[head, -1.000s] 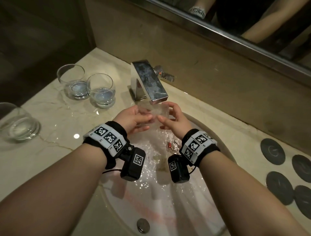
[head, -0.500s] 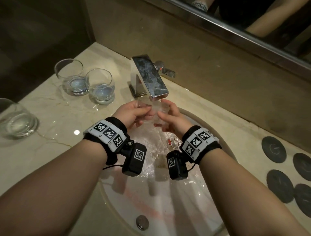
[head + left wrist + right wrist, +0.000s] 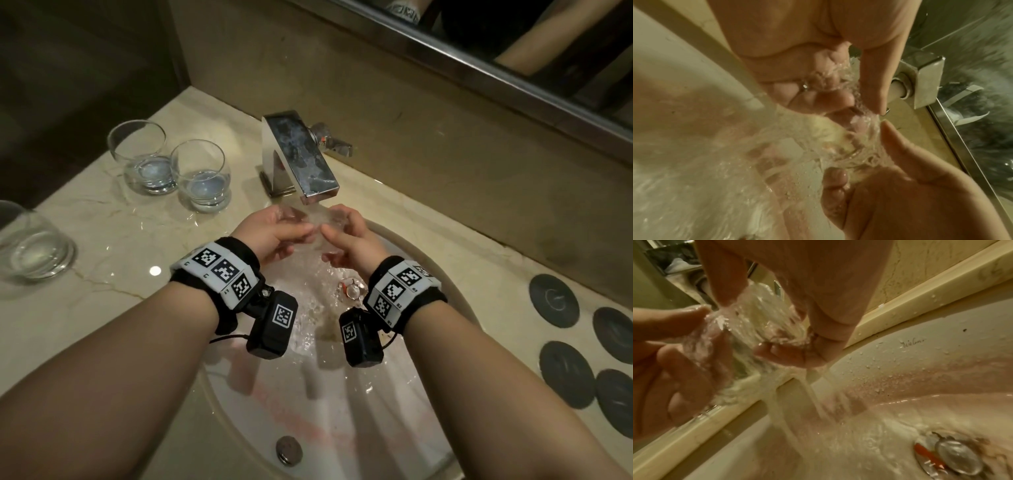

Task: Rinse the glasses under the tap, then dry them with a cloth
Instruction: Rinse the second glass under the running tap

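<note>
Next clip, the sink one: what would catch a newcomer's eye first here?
First, the glass held by both the left hand and the right hand under the running tap, water splashing down into the white sink. Next, three more glasses on the marble counter to the left, two side by side near the tap.

head view down over sink (image 3: 394, 411), wrist views close, sharing tap (image 3: 301, 161)
</note>
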`<control>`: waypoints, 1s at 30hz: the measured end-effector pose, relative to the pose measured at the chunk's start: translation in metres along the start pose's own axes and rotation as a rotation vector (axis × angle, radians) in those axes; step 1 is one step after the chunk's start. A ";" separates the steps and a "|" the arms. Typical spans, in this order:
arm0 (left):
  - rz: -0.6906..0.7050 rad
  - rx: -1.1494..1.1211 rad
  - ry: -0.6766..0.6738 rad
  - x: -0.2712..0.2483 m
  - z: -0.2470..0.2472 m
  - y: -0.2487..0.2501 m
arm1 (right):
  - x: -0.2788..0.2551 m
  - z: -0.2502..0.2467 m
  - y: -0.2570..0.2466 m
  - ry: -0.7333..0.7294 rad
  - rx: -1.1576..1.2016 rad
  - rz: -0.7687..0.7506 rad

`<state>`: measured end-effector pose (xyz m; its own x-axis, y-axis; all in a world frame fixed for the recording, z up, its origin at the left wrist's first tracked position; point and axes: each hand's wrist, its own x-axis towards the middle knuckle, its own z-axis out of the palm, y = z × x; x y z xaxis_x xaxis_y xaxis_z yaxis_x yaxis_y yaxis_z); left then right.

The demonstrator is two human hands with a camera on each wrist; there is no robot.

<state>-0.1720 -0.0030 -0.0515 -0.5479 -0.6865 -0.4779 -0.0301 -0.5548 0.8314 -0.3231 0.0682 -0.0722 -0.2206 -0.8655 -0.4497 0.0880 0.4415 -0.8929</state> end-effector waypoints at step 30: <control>0.003 0.035 -0.004 0.000 -0.001 0.003 | -0.010 0.001 -0.009 0.003 -0.083 -0.021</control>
<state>-0.1714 -0.0046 -0.0492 -0.5514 -0.6865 -0.4739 -0.0570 -0.5358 0.8424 -0.3208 0.0724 -0.0600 -0.2246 -0.8739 -0.4310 0.0028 0.4417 -0.8971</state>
